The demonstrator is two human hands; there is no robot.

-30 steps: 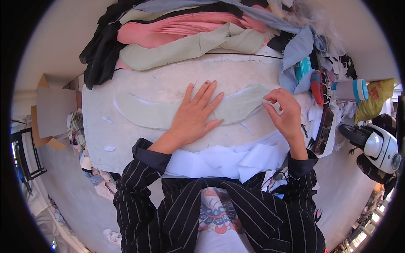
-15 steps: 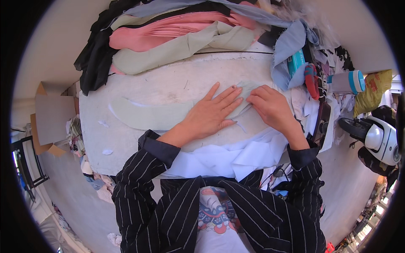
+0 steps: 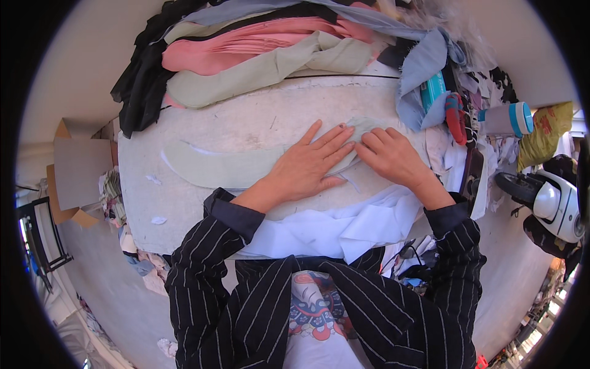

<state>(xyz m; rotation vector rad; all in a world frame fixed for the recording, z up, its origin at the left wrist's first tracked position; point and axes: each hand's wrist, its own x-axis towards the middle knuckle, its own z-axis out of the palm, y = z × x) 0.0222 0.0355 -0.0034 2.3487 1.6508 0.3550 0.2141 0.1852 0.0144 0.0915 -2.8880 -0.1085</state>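
A long, curved, pale green fabric piece (image 3: 224, 169) lies across the table, a thin white edge showing at its left end. My left hand (image 3: 305, 161) rests flat on its right half with fingers spread. Beside those fingertips, my right hand (image 3: 388, 154) is closed, fingers bent and pressed together at the fabric's right end. The exact grip under its fingertips is hidden. A narrow loose strip sticks out below the fabric between my hands.
Folded pink cloth (image 3: 246, 44), another pale green piece (image 3: 239, 77) and black fabric (image 3: 144, 92) line the table's far side. White cloth (image 3: 326, 227) lies along the near edge. Blue cloth (image 3: 424, 64) and a cup (image 3: 507, 119) are at right; a cardboard box (image 3: 77, 172) stands left.
My right hand has shifted slightly left along the fabric's end, closer to my left fingertips, and its forearm has swung outward. My left hand stays flat in place.
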